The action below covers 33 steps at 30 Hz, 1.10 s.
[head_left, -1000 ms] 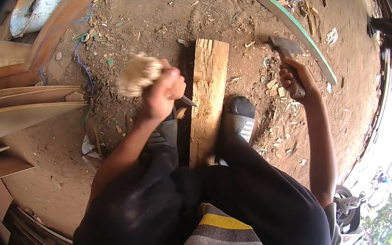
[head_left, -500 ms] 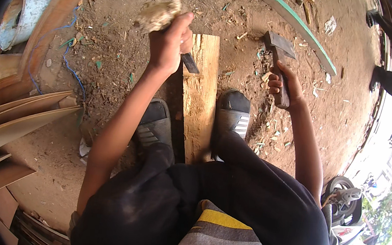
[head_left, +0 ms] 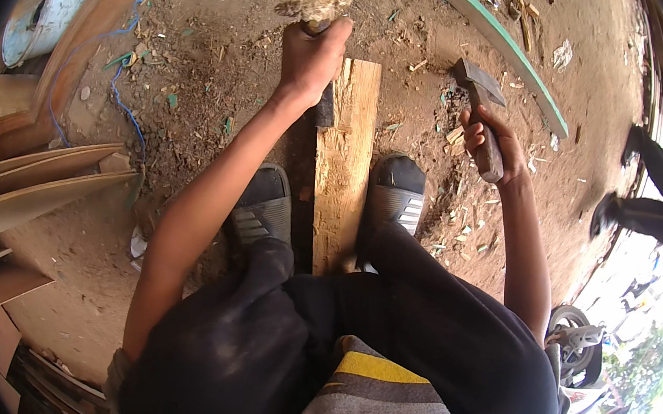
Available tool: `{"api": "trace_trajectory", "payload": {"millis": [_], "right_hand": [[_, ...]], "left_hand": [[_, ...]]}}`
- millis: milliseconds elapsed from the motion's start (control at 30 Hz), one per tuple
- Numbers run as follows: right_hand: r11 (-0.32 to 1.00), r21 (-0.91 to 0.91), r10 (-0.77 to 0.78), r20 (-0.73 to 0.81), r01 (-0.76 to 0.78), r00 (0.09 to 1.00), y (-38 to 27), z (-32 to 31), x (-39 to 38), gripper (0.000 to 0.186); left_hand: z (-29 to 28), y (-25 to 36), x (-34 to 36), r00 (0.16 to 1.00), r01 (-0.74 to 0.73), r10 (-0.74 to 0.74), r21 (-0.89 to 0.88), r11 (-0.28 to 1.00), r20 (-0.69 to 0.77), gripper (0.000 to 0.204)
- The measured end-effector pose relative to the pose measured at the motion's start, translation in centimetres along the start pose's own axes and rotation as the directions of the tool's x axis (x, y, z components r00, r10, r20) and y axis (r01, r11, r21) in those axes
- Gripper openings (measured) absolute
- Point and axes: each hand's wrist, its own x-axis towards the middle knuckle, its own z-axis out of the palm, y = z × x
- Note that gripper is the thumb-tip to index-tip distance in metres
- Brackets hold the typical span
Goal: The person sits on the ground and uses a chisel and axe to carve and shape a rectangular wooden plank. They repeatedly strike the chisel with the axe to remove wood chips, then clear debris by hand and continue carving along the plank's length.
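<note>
My left hand (head_left: 309,61) is closed round a chisel (head_left: 326,107), its frayed, splintered handle top sticking out above the fist. The chisel's dark blade points down at the left edge of a wooden beam (head_left: 342,175); whether it touches the wood I cannot tell. The beam lies lengthwise between my feet, its upper face rough and gouged. Off to the right, my right hand (head_left: 496,144) grips the short handle of a hatchet (head_left: 480,82), its dark metal head raised away from the beam.
My shoes (head_left: 397,190) flank the beam. A green-edged board (head_left: 505,51) lies at the far right. Curved wooden panels (head_left: 40,182), a blue wire (head_left: 125,114) and a rusty pale-blue bucket (head_left: 46,17) are on the left. Wood chips litter the dirt. Another person's dark-clothed legs (head_left: 657,220) show at right.
The chisel has shifted from the beam's top face to its left edge, and a loose chip there is gone. The hatchet has tilted slightly. The other person's legs have moved nearer.
</note>
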Motion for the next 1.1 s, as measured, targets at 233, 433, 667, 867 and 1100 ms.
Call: {"api": "trace_trajectory", "payload": {"millis": [233,433,667,867,1100], "right_hand": [[0.731,-0.647,-0.169,0.136,0.217,0.976,-5.7,5.6,-1.7,0.015],[0.4,-0.744,-0.265,0.465,0.535,0.845,-9.5,22.8,-11.2,0.021],[-0.097,-0.694,-0.385,0.687,0.713,0.616,-3.1,27.2,-10.3,0.024],[0.288,-0.951,0.049,0.136,0.116,0.99,-3.7,25.1,-7.3,0.026],[0.538,-0.734,-0.142,0.404,0.413,0.904,-6.5,24.1,-11.1,0.025]], "left_hand": [[0.2,-1.3,0.8,0.998,-0.062,0.06,0.097,0.993,0.024,0.045],[0.1,-1.3,1.1,0.999,-0.012,0.009,0.092,0.996,0.035,0.044],[0.3,-1.2,0.9,0.999,0.026,-0.029,0.099,0.995,0.024,0.042],[-0.1,-1.1,0.9,0.998,0.053,-0.056,0.08,0.995,0.033,0.029],[0.2,-1.7,1.5,0.997,0.019,-0.027,0.114,0.993,0.07,0.037]]}}
